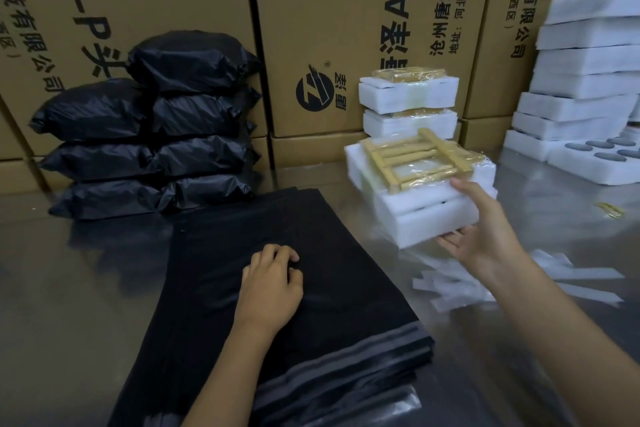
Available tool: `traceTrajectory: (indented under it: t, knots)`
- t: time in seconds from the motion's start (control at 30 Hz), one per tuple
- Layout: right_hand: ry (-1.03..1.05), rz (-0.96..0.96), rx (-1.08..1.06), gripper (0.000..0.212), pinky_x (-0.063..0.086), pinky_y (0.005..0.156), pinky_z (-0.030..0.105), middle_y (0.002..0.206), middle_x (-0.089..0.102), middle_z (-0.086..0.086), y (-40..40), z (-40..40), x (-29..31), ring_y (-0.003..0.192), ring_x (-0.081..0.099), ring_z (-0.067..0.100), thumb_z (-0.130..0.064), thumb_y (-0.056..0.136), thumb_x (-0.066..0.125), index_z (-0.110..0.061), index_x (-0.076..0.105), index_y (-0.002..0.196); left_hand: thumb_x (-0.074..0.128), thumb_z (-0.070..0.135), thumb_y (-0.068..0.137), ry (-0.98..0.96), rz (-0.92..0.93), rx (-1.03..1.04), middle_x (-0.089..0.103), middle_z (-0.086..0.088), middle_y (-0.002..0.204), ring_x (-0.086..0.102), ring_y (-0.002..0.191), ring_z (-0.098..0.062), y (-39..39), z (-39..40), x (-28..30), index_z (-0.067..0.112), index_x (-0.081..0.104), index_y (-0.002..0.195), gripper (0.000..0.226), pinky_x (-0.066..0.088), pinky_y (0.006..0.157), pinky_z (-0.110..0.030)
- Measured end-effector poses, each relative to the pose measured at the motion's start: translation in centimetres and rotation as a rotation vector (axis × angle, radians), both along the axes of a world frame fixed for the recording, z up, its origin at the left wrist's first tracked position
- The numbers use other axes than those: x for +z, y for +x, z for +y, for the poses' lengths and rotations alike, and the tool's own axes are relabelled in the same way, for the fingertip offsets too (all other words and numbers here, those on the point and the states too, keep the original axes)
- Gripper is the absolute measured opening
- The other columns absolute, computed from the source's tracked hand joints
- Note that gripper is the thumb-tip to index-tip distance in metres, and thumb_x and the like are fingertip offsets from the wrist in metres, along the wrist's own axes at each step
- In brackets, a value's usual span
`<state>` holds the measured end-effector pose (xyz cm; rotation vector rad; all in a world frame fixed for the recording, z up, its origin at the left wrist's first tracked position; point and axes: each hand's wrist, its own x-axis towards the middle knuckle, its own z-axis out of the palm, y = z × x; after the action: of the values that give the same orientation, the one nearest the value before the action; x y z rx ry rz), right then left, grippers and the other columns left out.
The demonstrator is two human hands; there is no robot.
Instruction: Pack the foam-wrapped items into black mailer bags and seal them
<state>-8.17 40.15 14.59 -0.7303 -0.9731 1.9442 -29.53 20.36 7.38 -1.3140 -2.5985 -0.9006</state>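
A flat stack of empty black mailer bags (277,288) lies in the middle of the metal table. My left hand (270,284) rests on top of it with fingers curled, pinching at the top bag. My right hand (481,236) grips the near corner of a white foam-wrapped item (426,204) with a wooden rack (415,158) wrapped on top; thumb on the upper face, fingers beneath. The item is tilted above the table. Two more foam-wrapped items (408,104) stand stacked behind it.
Several filled black bags (149,135) are piled at the back left against large cardboard boxes (346,10). White foam trays (585,80) are stacked at the right. Loose white strips (460,284) litter the table (69,305) beneath my right forearm.
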Motion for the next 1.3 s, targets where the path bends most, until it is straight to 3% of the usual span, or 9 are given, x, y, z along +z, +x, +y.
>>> traceTrajectory:
  t: [0.17,0.23,0.33,0.5,0.63,0.7,0.77,0.93,1.3]
  knots:
    - [0.014,-0.154,0.178,0.06,0.057,0.092,0.042,0.109,0.076,0.009,0.4,-6.3,-0.7,0.1,0.073,0.028,-0.045,0.071,0.081,-0.018,0.067,0.123,0.048,0.02,0.096,-0.034,-0.059,-0.002,0.054,0.001,0.122,0.048,0.117,-0.021,0.9,-0.6,1.0,0.02,0.059,0.115,0.022,0.039,0.101,-0.037]
    - [-0.021,-0.144,0.209,0.057,0.048,0.106,0.05,0.113,0.075,0.011,0.1,-8.4,-1.9,0.11,0.069,0.033,-0.046,0.074,0.079,-0.018,0.068,0.123,0.053,0.019,0.091,0.087,-0.294,0.004,0.064,-0.002,0.102,0.059,0.097,-0.023,1.4,-1.3,1.3,0.021,0.061,0.099,0.012,0.053,0.084,-0.042]
    - [0.015,-0.115,0.238,0.05,0.046,0.108,0.048,0.116,0.075,0.005,-0.2,-10.4,-2.6,0.111,0.07,0.027,-0.049,0.082,0.072,-0.022,0.069,0.124,0.06,0.027,0.087,0.166,-0.47,0.023,0.065,0.002,0.091,0.061,0.083,-0.016,1.9,-2.0,1.1,0.026,0.062,0.093,0.006,0.051,0.064,-0.028]
    - [0.078,-0.113,0.337,0.058,0.048,0.105,0.043,0.12,0.074,0.001,0.5,-10.3,-2.6,0.112,0.07,0.02,-0.048,0.078,0.072,-0.024,0.063,0.13,0.058,0.03,0.082,0.217,-0.518,0.007,0.065,0.006,0.085,0.06,0.075,-0.01,2.1,-2.1,1.2,0.032,0.06,0.084,0.004,0.046,0.057,-0.021]
    - [-0.027,-0.045,0.408,0.049,0.057,0.094,0.043,0.123,0.072,0.006,1.2,-9.3,-2.9,0.113,0.069,0.024,-0.043,0.085,0.071,-0.023,0.065,0.13,0.052,0.033,0.082,-0.017,-0.527,-0.069,0.065,-0.003,0.103,0.062,0.093,-0.02,1.8,-2.5,2.6,0.028,0.063,0.1,0.021,0.057,0.084,-0.041]
    - [-0.089,-0.017,0.401,0.048,0.061,0.086,0.044,0.123,0.072,0.009,1.3,-8.9,-2.9,0.113,0.069,0.027,-0.044,0.087,0.07,-0.021,0.067,0.128,0.051,0.037,0.094,-0.298,-0.393,-0.066,0.051,-0.006,0.138,0.051,0.124,-0.025,1.4,-3.1,3.1,0.032,0.05,0.135,0.041,0.045,0.106,-0.042]
    - [-0.093,-0.02,0.387,0.047,0.061,0.083,0.044,0.123,0.072,0.009,1.2,-8.7,-2.8,0.112,0.07,0.027,-0.045,0.088,0.069,-0.02,0.067,0.129,0.046,0.046,0.1,-0.492,-0.275,-0.129,0.014,0.003,0.164,0.014,0.15,-0.026,1.0,-4.3,3.6,0.038,0.018,0.155,0.063,0.022,0.12,-0.044]
    - [-0.009,-0.108,0.342,0.046,0.052,0.103,0.045,0.118,0.074,0.003,1.1,-8.8,-2.9,0.11,0.071,0.022,-0.044,0.087,0.071,-0.023,0.066,0.127,0.061,0.055,0.091,-0.489,-0.403,-0.279,0.0,0.033,0.15,-0.009,0.146,0.001,1.4,-8.8,3.8,0.048,0.022,0.152,0.072,0.005,0.122,-0.033]
    - [0.007,-0.136,0.185,0.049,0.052,0.101,0.05,0.111,0.076,0.005,0.6,-9.3,-3.6,0.106,0.072,0.027,-0.043,0.078,0.076,-0.023,0.069,0.122,0.07,0.066,0.076,-0.249,-0.169,-0.233,0.031,0.037,0.133,0.032,0.133,0.004,2.0,-10.3,2.9,0.051,0.062,0.109,0.037,0.026,0.112,-0.026]
